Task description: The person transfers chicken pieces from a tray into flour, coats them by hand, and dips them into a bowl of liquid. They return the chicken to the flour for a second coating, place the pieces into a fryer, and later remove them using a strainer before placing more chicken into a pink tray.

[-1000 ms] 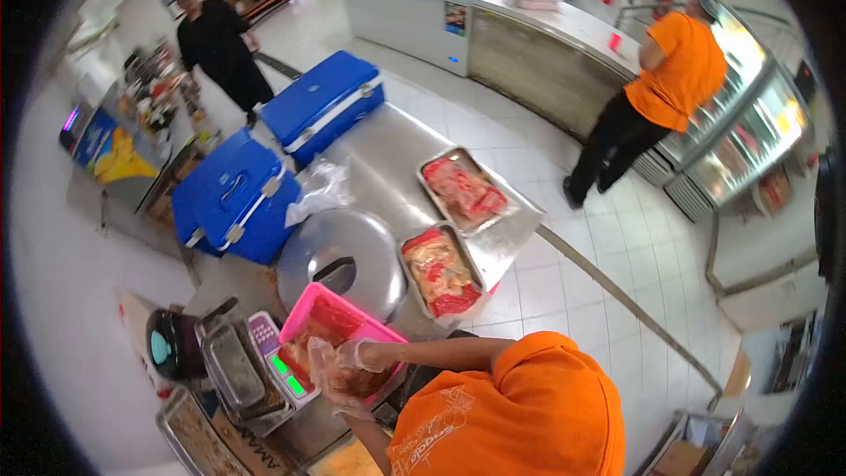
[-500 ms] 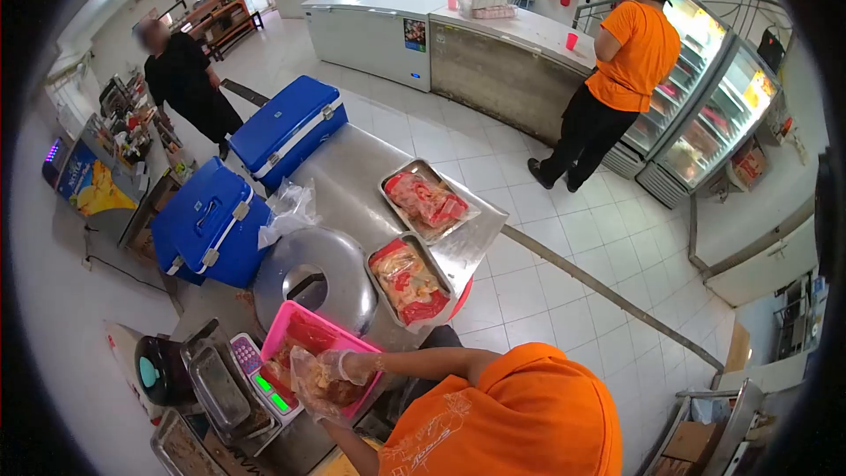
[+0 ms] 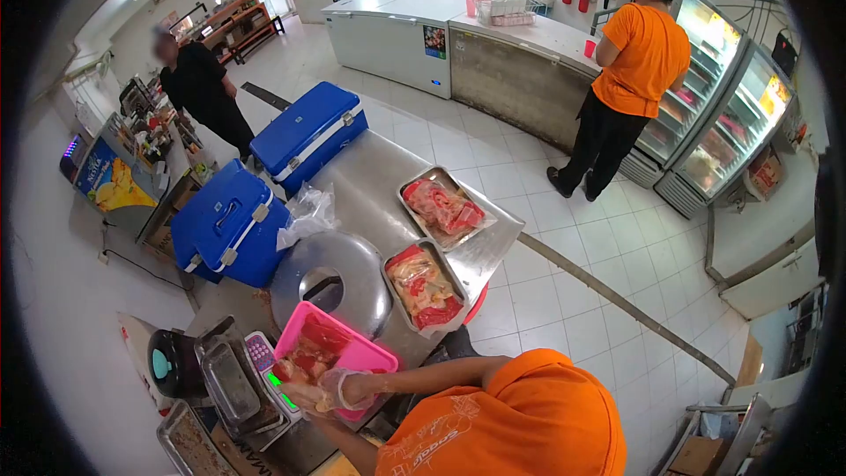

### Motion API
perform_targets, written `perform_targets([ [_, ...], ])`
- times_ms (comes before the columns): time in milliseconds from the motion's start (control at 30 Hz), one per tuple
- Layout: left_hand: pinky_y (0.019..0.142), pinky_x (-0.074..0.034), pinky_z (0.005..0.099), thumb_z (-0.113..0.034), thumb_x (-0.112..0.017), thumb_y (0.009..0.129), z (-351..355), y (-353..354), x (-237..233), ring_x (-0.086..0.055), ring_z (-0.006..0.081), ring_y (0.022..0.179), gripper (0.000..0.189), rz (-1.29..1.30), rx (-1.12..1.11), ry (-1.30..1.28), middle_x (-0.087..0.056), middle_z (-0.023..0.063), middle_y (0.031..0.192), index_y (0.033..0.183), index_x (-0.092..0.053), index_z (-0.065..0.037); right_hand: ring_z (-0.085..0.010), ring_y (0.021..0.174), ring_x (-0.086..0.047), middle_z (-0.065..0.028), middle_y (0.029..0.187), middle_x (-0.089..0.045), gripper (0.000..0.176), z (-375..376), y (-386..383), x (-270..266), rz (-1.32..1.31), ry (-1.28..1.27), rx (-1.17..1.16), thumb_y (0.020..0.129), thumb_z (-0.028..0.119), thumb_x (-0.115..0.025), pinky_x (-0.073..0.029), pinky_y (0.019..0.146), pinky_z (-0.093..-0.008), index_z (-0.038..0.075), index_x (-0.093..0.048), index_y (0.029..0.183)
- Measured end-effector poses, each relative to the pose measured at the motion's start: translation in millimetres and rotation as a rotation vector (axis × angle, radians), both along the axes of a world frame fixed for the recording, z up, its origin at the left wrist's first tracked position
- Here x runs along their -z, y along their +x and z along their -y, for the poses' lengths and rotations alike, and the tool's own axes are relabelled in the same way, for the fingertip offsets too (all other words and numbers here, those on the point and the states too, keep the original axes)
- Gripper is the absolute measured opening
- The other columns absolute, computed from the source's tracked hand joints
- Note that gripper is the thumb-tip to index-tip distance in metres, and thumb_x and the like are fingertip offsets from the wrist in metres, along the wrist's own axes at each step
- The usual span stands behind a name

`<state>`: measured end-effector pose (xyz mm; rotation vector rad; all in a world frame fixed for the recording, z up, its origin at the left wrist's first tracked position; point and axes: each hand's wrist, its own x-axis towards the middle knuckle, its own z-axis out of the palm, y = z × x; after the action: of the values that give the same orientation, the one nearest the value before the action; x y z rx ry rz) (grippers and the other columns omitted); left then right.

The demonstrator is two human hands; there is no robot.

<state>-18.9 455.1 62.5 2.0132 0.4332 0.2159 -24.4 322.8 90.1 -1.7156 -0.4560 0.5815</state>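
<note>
A pink tub stands tilted in view on the near side of the metal table, with reddish raw meat inside. Over its near edge, my left hand grips a clear plastic bag with pale meat in it. My right hand, in a clear glove, is closed against the same bag; its fingertips are partly hidden. Beside the tub is a pink-and-white digital scale with lit green displays. Two metal trays, a nearer one and a farther one, hold bagged meat.
A large round metal lid lies beyond the tub. Blue coolers stand at the table's far side, and used metal trays beside the scale. A person in orange faces the fridges; another in black stands at far left.
The plastic bag and both hands have dropped lower toward the tub's near edge, exposing more meat inside. The whole view has shifted slightly.
</note>
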Motion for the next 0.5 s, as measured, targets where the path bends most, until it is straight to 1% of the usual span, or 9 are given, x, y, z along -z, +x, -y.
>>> perform_targets([
  [100,0.067,-0.045,0.0318,-0.048,-0.056,0.082,-6.3,6.3,-11.8,-0.054,0.0204,0.074,0.048,0.026,0.002,-0.034,-0.058,0.0058,0.082,0.093,-0.06,-0.002,-0.0288,0.07,-0.06,-0.0129,0.073,-0.063,0.026,1.7,-3.7,-8.7,0.016,-0.032,-0.006,0.071,0.024,-0.064,-0.047,0.06,-0.0399,0.002,-0.063,0.085],
  [267,0.067,-0.045,0.0315,-0.049,-0.056,0.082,-7.5,8.5,-14.1,-0.054,0.0202,0.073,0.049,0.041,-0.005,-0.069,-0.057,0.0053,0.081,0.093,-0.059,-0.002,-0.0321,0.069,-0.061,-0.0156,0.071,-0.063,0.03,1.8,-3.9,-27.4,0.062,-0.118,-0.007,0.07,0.028,-0.063,-0.047,0.06,-0.0418,0.001,-0.063,0.083],
  [367,0.067,-0.045,0.0314,-0.049,-0.055,0.083,-8.5,15.2,-16.5,-0.053,0.02,0.073,0.049,0.064,-0.012,-0.109,-0.057,0.005,0.081,0.092,-0.059,-0.002,-0.0341,0.068,-0.061,-0.0173,0.07,-0.062,0.032,14.2,5.6,-57.6,0.116,-0.217,0.022,0.069,0.03,-0.062,-0.048,0.06,-0.0429,0.001,-0.063,0.082],
  [400,0.067,-0.045,0.0313,-0.05,-0.055,0.083,-11.9,19.0,-17.3,-0.053,0.02,0.072,0.049,0.075,-0.008,-0.136,-0.057,0.0049,0.081,0.092,-0.059,-0.002,-0.0347,0.067,-0.061,-0.0179,0.07,-0.062,0.033,20.3,11.1,-68.6,0.182,-0.273,0.016,0.069,0.031,-0.062,-0.048,0.06,-0.0433,0.001,-0.063,0.081],
  [467,0.067,-0.045,0.0313,-0.05,-0.055,0.083,-20.1,21.0,-14.8,-0.053,0.0199,0.072,0.049,0.085,-0.005,-0.177,-0.056,0.0047,0.08,0.092,-0.059,-0.002,-0.0321,0.077,-0.062,-0.0158,0.078,-0.064,0.029,17.8,25.4,-60.3,0.779,-0.488,-0.171,0.074,0.03,-0.061,-0.047,0.066,-0.0422,0.004,-0.064,0.087],
  [500,0.067,-0.045,0.0312,-0.05,-0.055,0.083,-22.4,20.9,-11.6,-0.053,0.0199,0.072,0.049,0.091,0.008,-0.202,-0.056,0.0046,0.08,0.092,-0.059,-0.002,-0.0321,0.079,-0.062,-0.016,0.08,-0.064,0.03,16.8,32.3,-54.1,0.914,-0.477,-0.151,0.076,0.031,-0.06,-0.047,0.067,-0.0418,0.005,-0.063,0.089],
])
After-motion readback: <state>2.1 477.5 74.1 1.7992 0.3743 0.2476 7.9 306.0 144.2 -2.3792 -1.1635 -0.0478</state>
